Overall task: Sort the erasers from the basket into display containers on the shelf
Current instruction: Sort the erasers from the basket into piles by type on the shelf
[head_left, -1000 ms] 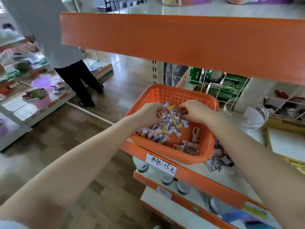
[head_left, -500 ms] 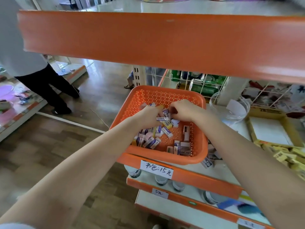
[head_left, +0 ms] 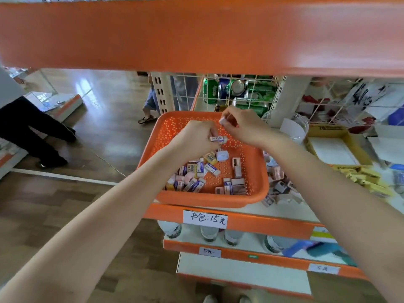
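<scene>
An orange perforated basket (head_left: 255,182) sits at the shelf's left end, holding several small boxed erasers (head_left: 196,176) heaped toward its near left. My left hand (head_left: 196,138) hovers over the basket, closed on a white eraser with a blue barcode sleeve (head_left: 218,139). My right hand (head_left: 242,125) is raised above the basket's far rim, pinching a small pale eraser (head_left: 224,120) between its fingertips. Right of the basket stand a clear round container (head_left: 295,127) and a yellow cardboard display box (head_left: 336,145).
An orange shelf edge (head_left: 196,36) runs overhead. Loose erasers (head_left: 277,186) lie on the shelf beside the basket, yellow packets (head_left: 363,178) farther right. Green cans (head_left: 251,92) sit behind a wire grid. A person in dark trousers (head_left: 32,130) stands on the left.
Both hands have lifted out of the eraser pile, each with an eraser; the right hand rose toward the basket's far rim. My view shifted right.
</scene>
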Tool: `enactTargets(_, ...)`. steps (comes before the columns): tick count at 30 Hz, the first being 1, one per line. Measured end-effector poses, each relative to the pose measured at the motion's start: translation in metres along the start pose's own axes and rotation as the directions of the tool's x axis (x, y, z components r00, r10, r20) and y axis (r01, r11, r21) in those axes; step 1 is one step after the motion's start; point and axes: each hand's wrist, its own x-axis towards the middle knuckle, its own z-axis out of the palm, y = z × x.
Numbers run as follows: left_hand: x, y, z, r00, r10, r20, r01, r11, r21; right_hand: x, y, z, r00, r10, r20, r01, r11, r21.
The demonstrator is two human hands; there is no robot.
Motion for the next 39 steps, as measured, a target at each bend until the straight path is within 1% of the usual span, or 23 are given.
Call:
enactTargets(3, 0.001, 0.021, -0.002, 0.999, 0.04, -0.033, -0.042, 0.996, -0.078, -0.016, 0.012, -0.021, 0.999, 0.023, -0.042, -0.022, 0.999, 0.024)
enactTargets(8, 0.002, 0.066, 0.012, 0.994, 0.085, -0.064, -0.095, 0.981, -0.17, -0.056, 0.043, -0.051, 0.988, 0.131, -0.079, -0.131, 0.991, 0.006)
enactTargets(14, 0.009, 0.131, 0.04, 0.987, 0.138, -0.086, -0.155, 0.96, -0.234, -0.12, 0.094, -0.085, 0.982, 0.137, -0.132, -0.151, 0.982, -0.109)
enactTargets(17, 0.013, 0.173, 0.066, 0.987, 0.157, -0.032, -0.159, 0.943, -0.293, -0.158, 0.126, -0.11, 0.972, 0.169, -0.166, -0.194, 0.969, -0.15)
enactTargets(24, 0.014, 0.26, 0.127, 0.977, 0.184, 0.111, -0.116, 0.884, -0.452, -0.249, 0.191, -0.16, 0.916, 0.335, -0.221, -0.364, 0.926, -0.105)
enactTargets(28, 0.019, 0.291, 0.162, 0.973, 0.164, 0.162, -0.068, 0.875, -0.479, -0.29, 0.221, -0.175, 0.898, 0.369, -0.239, -0.406, 0.905, -0.129)
enactTargets(31, 0.022, 0.312, 0.182, 0.969, 0.16, 0.186, -0.061, 0.891, -0.45, -0.312, 0.235, -0.181, 0.883, 0.397, -0.25, -0.44, 0.886, -0.145)
enactTargets(36, 0.022, 0.337, 0.211, 0.97, 0.166, 0.176, -0.082, 0.912, -0.403, -0.337, 0.253, -0.181, 0.901, 0.4, -0.167, -0.429, 0.877, -0.216)
enactTargets(39, 0.022, 0.343, 0.224, 0.965, 0.149, 0.217, -0.052, 0.916, -0.398, -0.348, 0.262, -0.175, 0.909, 0.389, -0.149, -0.414, 0.884, -0.216)
